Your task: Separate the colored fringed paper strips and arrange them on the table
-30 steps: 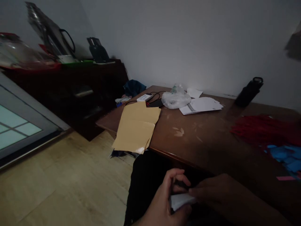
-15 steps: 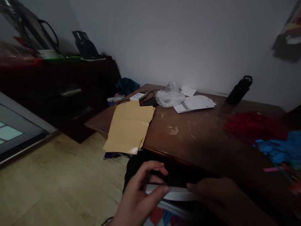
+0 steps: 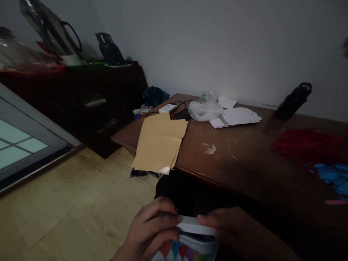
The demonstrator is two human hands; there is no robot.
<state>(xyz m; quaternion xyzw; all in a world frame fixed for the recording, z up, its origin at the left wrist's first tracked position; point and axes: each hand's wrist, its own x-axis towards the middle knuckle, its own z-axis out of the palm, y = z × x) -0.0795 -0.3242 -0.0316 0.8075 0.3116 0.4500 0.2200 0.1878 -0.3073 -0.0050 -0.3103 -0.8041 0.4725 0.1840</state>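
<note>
Both hands meet low in the picture, below the near edge of the brown table (image 3: pixel 244 170). My left hand (image 3: pixel 152 232) is curled round the left end of a stack of white cards (image 3: pixel 194 230), fingers pressed on its top edge. My right hand (image 3: pixel 233 228) pinches the right end of the same stack. The face of the stack shows coloured triangle shapes in red, blue and green at the bottom edge of the picture. My dark-clothed lap lies under the hands.
On the table lie a folded brown envelope (image 3: pixel 160 143) hanging over the near edge, a white plastic bag (image 3: pixel 204 109), white papers (image 3: pixel 236 117), a black bottle (image 3: pixel 293 100), red cloth (image 3: pixel 310 145) and blue pieces (image 3: pixel 333 175). A dark cabinet (image 3: pixel 81 98) stands to the left. Wooden floor (image 3: pixel 67 203) lies below.
My left hand's fingers have closed down over the stack's left end, and both hands sit slightly lower. The coloured face of the cards shows more. The camera has swung back to the left.
</note>
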